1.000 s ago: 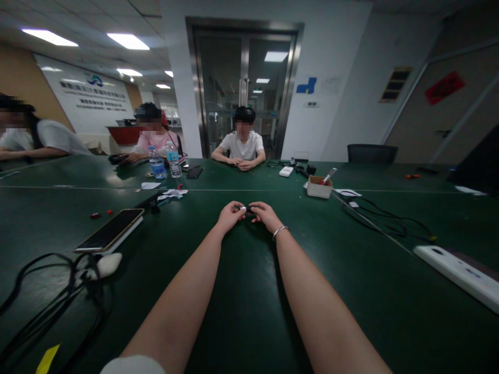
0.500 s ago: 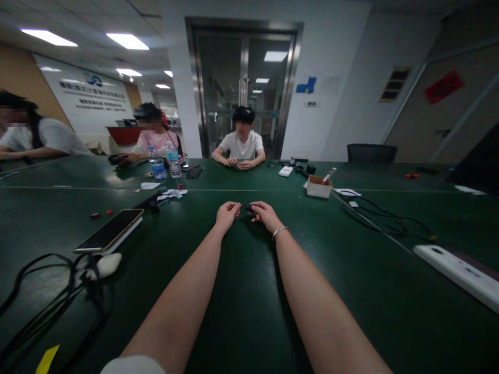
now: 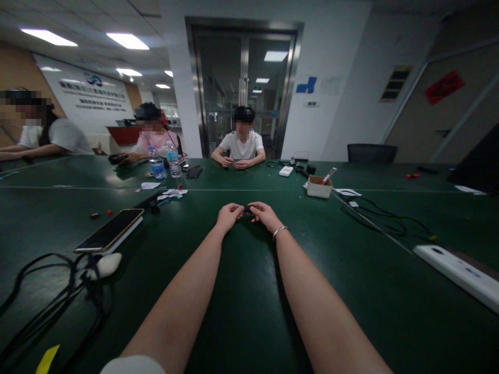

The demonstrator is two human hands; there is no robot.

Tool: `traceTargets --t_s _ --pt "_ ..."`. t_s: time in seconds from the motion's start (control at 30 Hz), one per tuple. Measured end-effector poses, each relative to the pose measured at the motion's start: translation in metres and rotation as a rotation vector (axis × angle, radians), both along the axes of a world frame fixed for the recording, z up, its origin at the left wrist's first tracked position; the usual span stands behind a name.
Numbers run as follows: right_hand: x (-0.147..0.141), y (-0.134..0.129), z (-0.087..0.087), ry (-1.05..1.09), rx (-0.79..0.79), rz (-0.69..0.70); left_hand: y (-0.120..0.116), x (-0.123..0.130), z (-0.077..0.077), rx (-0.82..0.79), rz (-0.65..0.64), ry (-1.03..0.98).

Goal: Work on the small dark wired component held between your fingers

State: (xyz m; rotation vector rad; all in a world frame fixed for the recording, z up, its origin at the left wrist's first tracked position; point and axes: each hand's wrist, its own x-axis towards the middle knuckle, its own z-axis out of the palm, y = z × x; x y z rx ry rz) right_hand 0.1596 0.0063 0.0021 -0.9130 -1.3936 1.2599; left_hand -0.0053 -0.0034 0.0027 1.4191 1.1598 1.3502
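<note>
Over the green table, a small black object sits between my two hands, too small for its kind to be told. My right hand, with a silver bracelet on its wrist, is closed on it with thumb and fingers. My left hand is closed in a pinch, its fingertips meeting the object's left end. Whatever lies inside the left pinch is hidden by the fingers.
Left of my arms lie a phone, tangled black cables and a white mouse-like item. A small box with a pen stands ahead right. A white power strip lies far right. Several people sit across the table.
The gap between my hands has closed. My left hand moved slightly right, bringing its fingertips to the black object in my right hand.
</note>
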Motion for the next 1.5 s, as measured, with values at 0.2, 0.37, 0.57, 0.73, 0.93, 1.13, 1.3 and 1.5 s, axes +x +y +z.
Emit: traceTargets --t_s 0.2,0.37,0.57,0.73,0.93,1.13,1.3,1.5 --pt "0.0003 0.0006 -0.0011 0.007 0.016 0.016 0.0025 -0.0022 -0.0028 -0.006 0.009 0.096" --pt "0.0013 0.0020 -0.0022 -0.012 0.015 0.026 0.0028 -0.0004 -0.0025 -0.022 0.037 0.157" --pt "0.0012 -0.0002 0.0005 -0.009 0.010 0.031 0.0073 -0.0003 -0.0060 -0.037 0.011 0.146" --pt "0.0001 0.0029 -0.0008 -0.028 -0.007 -0.022 0.0066 0.0003 -0.0060 -0.016 -0.026 0.139" --pt "-0.0002 0.0040 -0.0009 -0.064 -0.016 -0.049 0.0028 0.0031 -0.0041 0.075 -0.052 0.045" --pt "-0.0015 0.0012 0.0021 -0.085 -0.024 -0.045 0.0031 0.0047 -0.0012 0.004 0.004 0.032" --pt "-0.0012 0.0005 0.0024 -0.070 -0.018 -0.045 0.0011 0.0043 0.0014 -0.049 -0.016 0.029" --pt "-0.0023 0.0012 0.0022 -0.059 -0.026 -0.042 0.0017 0.0041 -0.0010 -0.012 -0.049 0.041"
